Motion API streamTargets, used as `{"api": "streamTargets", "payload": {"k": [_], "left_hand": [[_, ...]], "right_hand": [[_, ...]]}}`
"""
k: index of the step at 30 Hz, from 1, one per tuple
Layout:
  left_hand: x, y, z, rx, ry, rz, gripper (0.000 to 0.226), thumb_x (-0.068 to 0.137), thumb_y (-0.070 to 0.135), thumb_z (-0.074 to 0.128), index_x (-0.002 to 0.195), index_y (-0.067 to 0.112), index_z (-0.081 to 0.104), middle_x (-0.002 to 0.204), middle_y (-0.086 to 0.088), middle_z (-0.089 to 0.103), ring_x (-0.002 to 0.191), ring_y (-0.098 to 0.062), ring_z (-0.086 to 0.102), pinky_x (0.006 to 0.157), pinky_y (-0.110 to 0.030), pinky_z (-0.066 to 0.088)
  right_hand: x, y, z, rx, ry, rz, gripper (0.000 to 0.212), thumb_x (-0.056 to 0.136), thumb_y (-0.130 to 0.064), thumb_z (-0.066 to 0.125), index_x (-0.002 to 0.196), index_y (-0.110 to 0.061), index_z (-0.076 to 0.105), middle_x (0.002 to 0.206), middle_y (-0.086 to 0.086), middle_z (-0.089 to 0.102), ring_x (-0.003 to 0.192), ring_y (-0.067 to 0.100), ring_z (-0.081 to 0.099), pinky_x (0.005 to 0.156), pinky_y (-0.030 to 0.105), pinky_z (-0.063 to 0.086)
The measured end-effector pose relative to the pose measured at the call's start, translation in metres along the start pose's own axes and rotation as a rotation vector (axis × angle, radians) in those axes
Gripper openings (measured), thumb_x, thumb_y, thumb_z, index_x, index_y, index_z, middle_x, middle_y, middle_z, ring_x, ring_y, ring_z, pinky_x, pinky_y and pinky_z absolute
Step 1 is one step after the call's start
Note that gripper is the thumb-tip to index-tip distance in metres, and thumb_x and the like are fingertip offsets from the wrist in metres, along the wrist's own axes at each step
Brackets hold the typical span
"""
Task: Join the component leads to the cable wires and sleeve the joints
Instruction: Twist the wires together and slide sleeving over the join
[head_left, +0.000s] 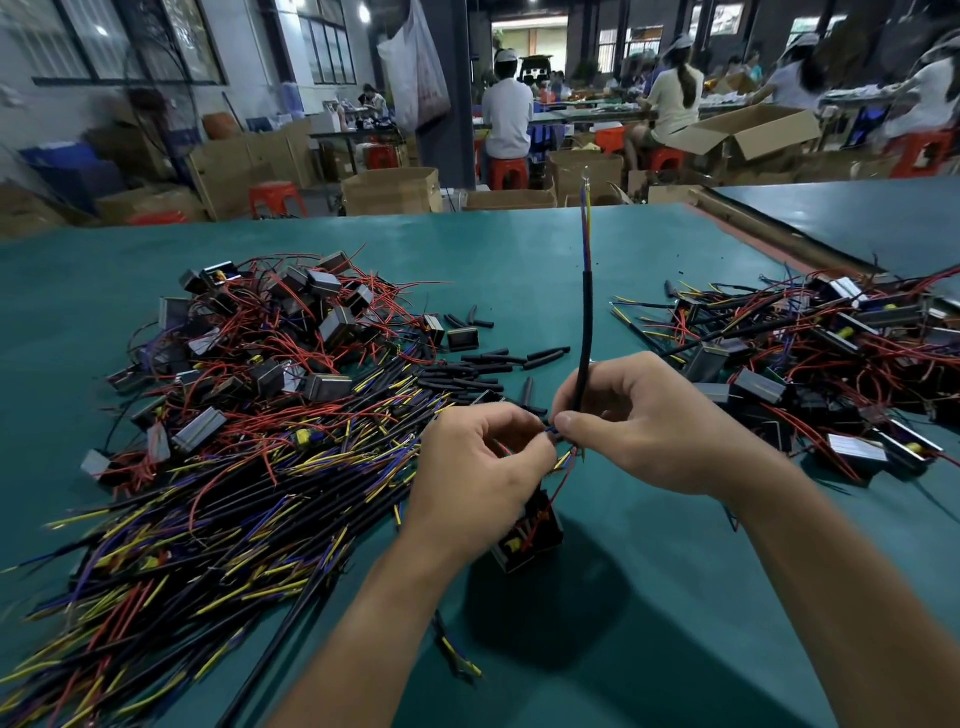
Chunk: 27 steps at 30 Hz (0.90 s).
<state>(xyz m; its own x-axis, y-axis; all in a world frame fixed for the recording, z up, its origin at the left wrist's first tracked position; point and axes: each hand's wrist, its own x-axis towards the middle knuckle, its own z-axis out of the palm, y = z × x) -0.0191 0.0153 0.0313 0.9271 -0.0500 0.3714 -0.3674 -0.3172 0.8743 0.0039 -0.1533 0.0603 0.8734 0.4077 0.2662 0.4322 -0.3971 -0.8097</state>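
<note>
Your left hand (483, 467) pinches fine wire ends, a blue cable wire (551, 430) showing at the thumb tip. Your right hand (639, 431) pinches the black cable (586, 322) just beside them, so it stands upright. The component (530, 535) hangs under your left hand, close above the green table (571, 249). The joint probably wants a tight, slim twist so a sleeve slides over it. Loose sleeves (493, 364) lie just beyond your knuckles. A cable pile (234, 493) crowds your left forearm and an assembly pile (805, 364) sits to your right. Bare table lies between them, its far edge well off.
</note>
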Motion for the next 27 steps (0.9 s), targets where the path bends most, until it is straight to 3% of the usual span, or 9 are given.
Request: {"api": "streamTargets", "payload": {"k": [4,8,12,16,21,27], "left_hand": [[0.003,0.003,-0.002,-0.189,-0.093,-0.189,0.024,0.084,0.004,0.069,0.063,0.015,0.067,0.045,0.007,0.049,0.039,-0.007,0.039,0.043,-0.018,0.032],[0.003,0.005,-0.005,-0.339,-0.16,-0.322,0.023,0.084,0.001,0.067,0.064,0.014,0.068,0.045,-0.001,0.044,0.039,-0.01,0.035,0.043,-0.019,0.032],[0.004,0.005,-0.009,-0.4,-0.186,-0.371,0.017,0.084,0.01,0.069,0.067,0.015,0.071,0.052,-0.005,0.044,0.041,-0.012,0.039,0.044,-0.019,0.035],[0.005,0.003,-0.009,-0.42,-0.181,-0.395,0.02,0.085,0.013,0.068,0.067,0.017,0.073,0.052,-0.001,0.048,0.04,-0.009,0.044,0.044,-0.017,0.039],[0.004,0.002,-0.011,-0.451,-0.164,-0.382,0.019,0.082,0.01,0.071,0.065,0.018,0.074,0.057,-0.004,0.047,0.043,-0.009,0.043,0.045,-0.017,0.04],[0.006,0.0,-0.009,-0.386,-0.077,-0.222,0.013,0.079,0.002,0.073,0.072,0.013,0.074,0.057,0.001,0.06,0.045,-0.011,0.044,0.045,-0.018,0.038]], "right_hand": [[-0.001,-0.002,-0.001,-0.003,-0.012,-0.006,0.016,0.09,-0.003,0.064,0.076,-0.01,0.069,0.06,-0.006,0.06,0.054,0.003,0.048,0.053,0.016,0.038],[-0.002,-0.002,-0.002,0.0,-0.029,-0.007,0.016,0.09,-0.005,0.064,0.077,-0.011,0.069,0.065,0.01,0.064,0.06,0.011,0.051,0.057,0.028,0.042],[-0.002,-0.001,-0.002,0.008,-0.034,-0.012,0.016,0.091,-0.006,0.064,0.077,-0.012,0.069,0.062,-0.002,0.059,0.057,0.009,0.049,0.055,0.024,0.04],[-0.001,0.0,-0.001,0.012,-0.034,-0.016,0.016,0.09,-0.006,0.064,0.078,-0.013,0.07,0.064,0.001,0.061,0.059,0.011,0.05,0.057,0.03,0.042],[-0.002,0.0,-0.001,0.03,-0.03,-0.026,0.014,0.09,-0.006,0.064,0.078,-0.012,0.069,0.069,0.017,0.064,0.061,0.015,0.053,0.058,0.034,0.043],[0.0,0.002,0.0,0.035,-0.011,-0.005,0.014,0.09,-0.006,0.064,0.078,-0.013,0.069,0.064,0.004,0.062,0.06,0.012,0.053,0.059,0.032,0.045]]}}
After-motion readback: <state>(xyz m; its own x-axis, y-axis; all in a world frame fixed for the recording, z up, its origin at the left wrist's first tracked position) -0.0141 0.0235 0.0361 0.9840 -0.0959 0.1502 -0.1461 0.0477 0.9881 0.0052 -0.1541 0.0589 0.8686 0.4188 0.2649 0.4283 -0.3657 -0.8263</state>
